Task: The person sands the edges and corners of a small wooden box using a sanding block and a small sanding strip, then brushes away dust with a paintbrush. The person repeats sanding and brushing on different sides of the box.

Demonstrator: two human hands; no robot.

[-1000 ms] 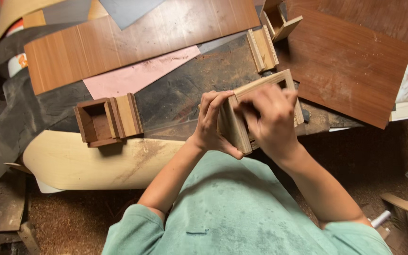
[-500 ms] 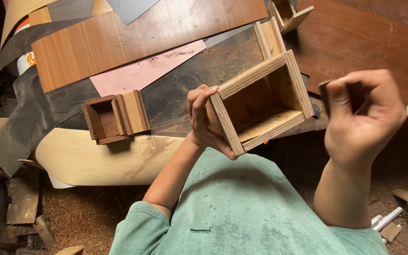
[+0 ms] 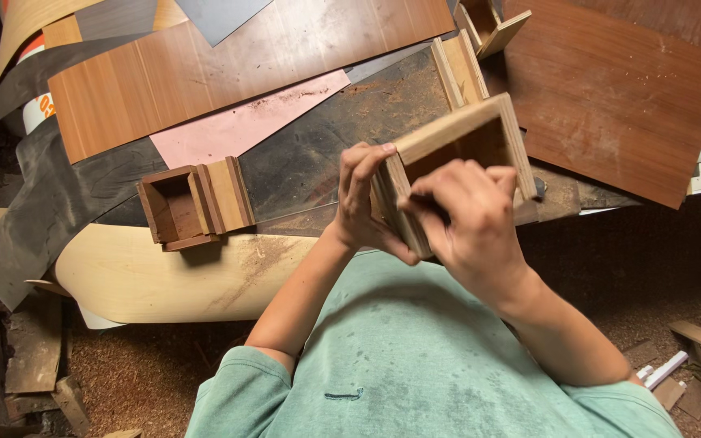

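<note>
Clearly both hands are busy with one open plywood box frame (image 3: pixel 456 138), held above the near edge of the counter (image 3: pixel 302 154). The left hand (image 3: pixel 363 203) wraps its fingers round the frame's left wall; the right hand (image 3: pixel 468 219) is curled over the near wall, its fingertips hidden. By the look of it, the frame is assembled but bare, while a smaller dark-veneered box (image 3: pixel 192 204) sits finished-looking at the counter's left. Veneer sheets (image 3: pixel 229 57) lie behind; a white, orange-marked package (image 3: pixel 36 109) peeks out far left.

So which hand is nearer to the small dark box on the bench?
Left. The left hand grips the pale box, nearer the dark box; the right hand lies farther right.
</note>
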